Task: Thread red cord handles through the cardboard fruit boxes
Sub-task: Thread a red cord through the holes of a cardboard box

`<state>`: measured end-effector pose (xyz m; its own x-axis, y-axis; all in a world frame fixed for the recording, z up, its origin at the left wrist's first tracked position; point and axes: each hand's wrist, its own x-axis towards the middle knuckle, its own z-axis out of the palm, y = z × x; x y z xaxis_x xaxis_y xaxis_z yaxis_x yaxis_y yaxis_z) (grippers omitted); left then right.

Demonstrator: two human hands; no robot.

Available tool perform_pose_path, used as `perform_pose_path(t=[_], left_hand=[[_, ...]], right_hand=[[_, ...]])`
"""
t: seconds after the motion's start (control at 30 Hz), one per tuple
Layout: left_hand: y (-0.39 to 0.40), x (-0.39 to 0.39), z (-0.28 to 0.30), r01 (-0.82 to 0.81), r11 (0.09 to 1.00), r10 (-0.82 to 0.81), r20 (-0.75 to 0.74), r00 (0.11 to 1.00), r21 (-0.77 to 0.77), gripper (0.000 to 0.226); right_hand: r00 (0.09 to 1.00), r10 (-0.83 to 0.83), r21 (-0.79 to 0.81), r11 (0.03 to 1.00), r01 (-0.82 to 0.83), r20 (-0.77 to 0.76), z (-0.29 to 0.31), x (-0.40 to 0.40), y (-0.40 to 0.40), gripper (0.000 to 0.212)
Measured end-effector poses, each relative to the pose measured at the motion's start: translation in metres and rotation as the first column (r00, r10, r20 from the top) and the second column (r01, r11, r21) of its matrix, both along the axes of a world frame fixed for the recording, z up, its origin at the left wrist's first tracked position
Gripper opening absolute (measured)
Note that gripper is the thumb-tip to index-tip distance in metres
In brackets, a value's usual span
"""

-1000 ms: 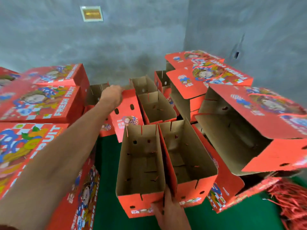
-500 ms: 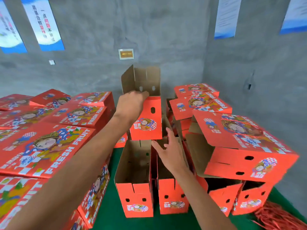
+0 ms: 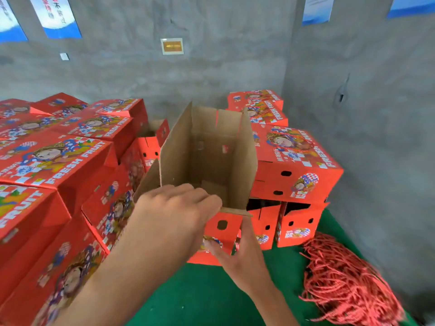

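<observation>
Above the green bench (image 3: 294, 274), in front of the open boxes stacked on the right (image 3: 296, 175): an open-topped fruit box (image 3: 207, 156), held up, brown inside showing. Left hand (image 3: 174, 217) curled over its near top edge, gripping. Right hand (image 3: 244, 257) against its red end panel, fingers spread, thumb up the corner. Right of that box, lying on the bench: a heap of red cord handles (image 3: 348, 281). Left of it: closed boxes (image 3: 58, 158), stacked.

A single head-worn camera looks forward and down, close over the open box (image 3: 207, 158).
</observation>
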<state>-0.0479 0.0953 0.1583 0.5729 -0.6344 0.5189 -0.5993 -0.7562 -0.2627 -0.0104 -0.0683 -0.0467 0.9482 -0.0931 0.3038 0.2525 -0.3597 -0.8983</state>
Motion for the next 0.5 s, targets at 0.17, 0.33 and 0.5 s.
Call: perform_pose_path(t=[0.17,0.33,0.5], left_hand=[[0.002,-0.062,-0.034,0.077,0.995,-0.086,-0.163,0.983,-0.059,0.025],[0.012,-0.103,-0.07,0.117,0.984,-0.153,-0.298,0.942,-0.136,0.027],[0.012,-0.117,-0.129,0.049,0.997,-0.072,-0.422,0.904,-0.066,0.019]], right_hand=[[0.999,-0.038,-0.092,0.995,0.035,-0.033,-0.039,-0.075,-0.014,0.103],[0.996,-0.049,-0.209,0.977,0.033,-0.074,-0.08,-0.139,-0.013,0.105],[0.968,-0.094,-0.249,0.968,0.035,-0.232,-0.126,-0.185,-0.018,0.102]])
